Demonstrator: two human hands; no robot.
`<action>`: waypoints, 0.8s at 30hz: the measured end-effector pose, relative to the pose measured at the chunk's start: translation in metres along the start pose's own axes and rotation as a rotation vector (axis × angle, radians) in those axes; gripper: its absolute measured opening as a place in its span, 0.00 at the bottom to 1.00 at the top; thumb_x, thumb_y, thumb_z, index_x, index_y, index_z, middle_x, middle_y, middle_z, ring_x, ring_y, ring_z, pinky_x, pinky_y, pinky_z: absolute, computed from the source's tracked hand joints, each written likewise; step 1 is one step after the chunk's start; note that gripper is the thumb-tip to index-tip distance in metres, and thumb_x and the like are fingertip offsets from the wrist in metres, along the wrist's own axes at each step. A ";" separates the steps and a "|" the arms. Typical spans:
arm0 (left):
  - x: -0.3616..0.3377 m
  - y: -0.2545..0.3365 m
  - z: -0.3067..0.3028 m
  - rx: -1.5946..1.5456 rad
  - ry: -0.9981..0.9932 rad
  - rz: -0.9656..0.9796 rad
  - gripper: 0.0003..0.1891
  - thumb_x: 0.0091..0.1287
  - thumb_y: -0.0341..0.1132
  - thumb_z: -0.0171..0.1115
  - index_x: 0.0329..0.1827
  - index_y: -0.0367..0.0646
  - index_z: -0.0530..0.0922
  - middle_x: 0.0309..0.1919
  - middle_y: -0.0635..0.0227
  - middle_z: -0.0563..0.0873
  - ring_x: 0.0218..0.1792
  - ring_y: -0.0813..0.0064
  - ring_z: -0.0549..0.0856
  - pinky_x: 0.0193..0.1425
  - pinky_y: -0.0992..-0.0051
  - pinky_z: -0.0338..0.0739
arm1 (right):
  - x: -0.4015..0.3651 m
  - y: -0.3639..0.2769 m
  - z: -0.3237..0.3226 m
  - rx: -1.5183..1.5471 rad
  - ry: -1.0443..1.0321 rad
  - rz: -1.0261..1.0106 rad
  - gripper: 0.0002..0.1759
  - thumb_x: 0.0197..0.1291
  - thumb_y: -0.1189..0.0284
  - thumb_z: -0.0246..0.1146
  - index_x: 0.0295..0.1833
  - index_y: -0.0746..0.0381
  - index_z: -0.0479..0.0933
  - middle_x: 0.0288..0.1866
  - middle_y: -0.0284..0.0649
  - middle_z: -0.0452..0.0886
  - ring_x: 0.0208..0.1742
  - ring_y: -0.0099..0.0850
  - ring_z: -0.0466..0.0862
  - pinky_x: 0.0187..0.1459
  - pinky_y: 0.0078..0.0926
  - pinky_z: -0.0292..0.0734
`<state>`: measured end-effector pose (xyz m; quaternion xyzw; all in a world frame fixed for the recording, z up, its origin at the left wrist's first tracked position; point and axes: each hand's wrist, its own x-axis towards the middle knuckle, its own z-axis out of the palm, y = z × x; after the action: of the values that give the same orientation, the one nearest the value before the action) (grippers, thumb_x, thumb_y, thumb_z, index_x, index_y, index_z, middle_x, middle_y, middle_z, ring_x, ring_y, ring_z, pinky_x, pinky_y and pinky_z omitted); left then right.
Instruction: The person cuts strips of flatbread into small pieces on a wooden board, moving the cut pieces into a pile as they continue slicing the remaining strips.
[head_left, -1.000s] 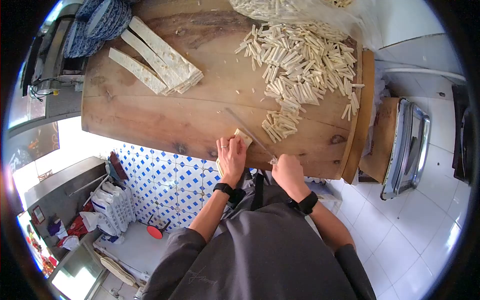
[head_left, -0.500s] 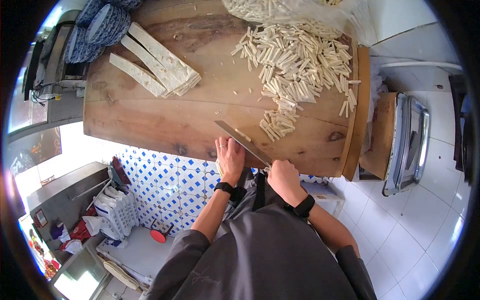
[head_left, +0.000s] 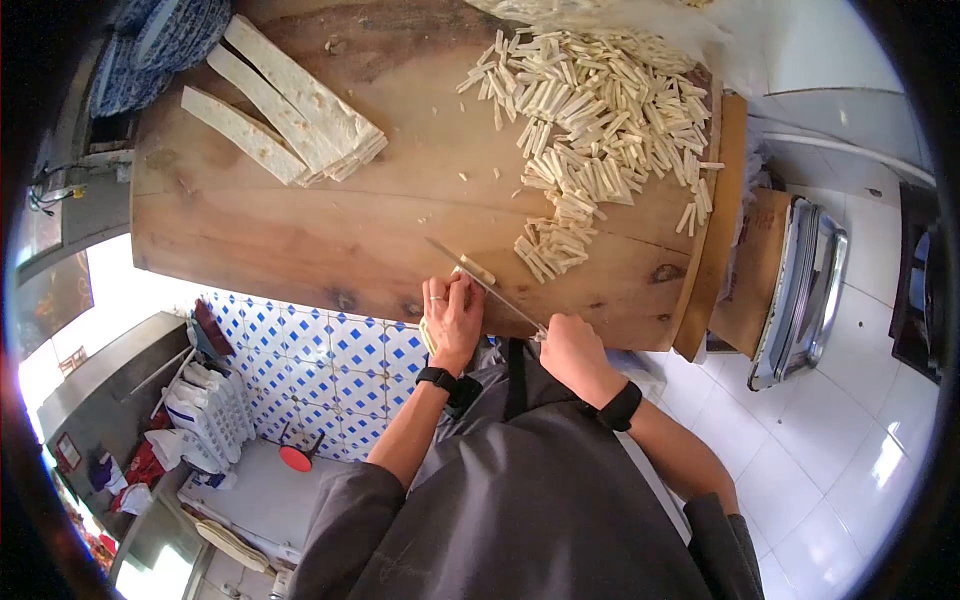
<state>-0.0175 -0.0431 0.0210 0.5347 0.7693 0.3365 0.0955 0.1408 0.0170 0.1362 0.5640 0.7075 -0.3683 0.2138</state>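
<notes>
Honestly, from here I'd tuck the left hand (head_left: 453,315), fingers bunched on the pale strip (head_left: 427,337) at the near edge of the worktop (head_left: 300,225), back from the knife (head_left: 505,300) clenched in the right hand (head_left: 577,353).

Counter (head_left: 300,220): bright, soft shadows
Floor tiles (head_left: 830,450): glare at right
Left side: blown-out white
Outer edges: bowed, black corners
</notes>
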 end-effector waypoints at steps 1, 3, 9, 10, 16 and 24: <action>0.001 0.000 0.000 -0.004 -0.005 -0.013 0.11 0.52 0.25 0.69 0.39 0.41 0.79 0.37 0.61 0.77 0.38 0.57 0.77 0.40 0.61 0.76 | 0.006 -0.006 -0.003 0.002 -0.033 0.015 0.08 0.53 0.76 0.60 0.32 0.71 0.80 0.33 0.60 0.83 0.39 0.57 0.85 0.41 0.50 0.81; 0.002 0.000 -0.001 -0.024 -0.028 -0.035 0.11 0.52 0.25 0.69 0.38 0.42 0.79 0.36 0.61 0.77 0.37 0.57 0.77 0.39 0.61 0.76 | 0.016 -0.018 -0.004 -0.002 -0.053 0.038 0.07 0.52 0.76 0.61 0.32 0.71 0.79 0.33 0.60 0.83 0.39 0.57 0.85 0.41 0.50 0.81; 0.002 -0.007 0.002 -0.064 -0.045 -0.036 0.13 0.50 0.25 0.70 0.39 0.42 0.80 0.37 0.62 0.77 0.37 0.57 0.77 0.38 0.62 0.76 | 0.041 -0.034 0.005 -0.045 -0.010 0.019 0.06 0.50 0.76 0.62 0.31 0.69 0.80 0.32 0.57 0.83 0.38 0.55 0.85 0.41 0.49 0.81; 0.003 -0.007 0.001 -0.068 -0.040 -0.039 0.13 0.50 0.24 0.70 0.39 0.42 0.80 0.37 0.62 0.78 0.37 0.57 0.77 0.38 0.63 0.76 | 0.047 -0.034 0.009 -0.056 0.046 -0.016 0.06 0.50 0.76 0.62 0.31 0.69 0.80 0.31 0.57 0.83 0.38 0.55 0.85 0.41 0.48 0.81; 0.004 -0.006 0.001 -0.062 -0.044 -0.035 0.11 0.50 0.24 0.69 0.34 0.41 0.77 0.36 0.61 0.77 0.36 0.56 0.76 0.38 0.61 0.75 | 0.069 -0.044 0.029 -0.054 0.065 -0.050 0.06 0.50 0.75 0.63 0.30 0.67 0.80 0.32 0.56 0.83 0.38 0.53 0.85 0.40 0.47 0.81; 0.005 0.002 0.001 0.007 0.025 -0.016 0.08 0.53 0.25 0.68 0.35 0.40 0.77 0.33 0.59 0.76 0.36 0.55 0.76 0.40 0.59 0.74 | 0.047 -0.026 0.026 0.053 0.157 -0.068 0.09 0.52 0.70 0.66 0.29 0.66 0.81 0.30 0.53 0.84 0.35 0.52 0.86 0.37 0.47 0.82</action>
<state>-0.0179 -0.0380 0.0227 0.5244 0.7758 0.3399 0.0868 0.0997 0.0248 0.0930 0.5722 0.7308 -0.3485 0.1302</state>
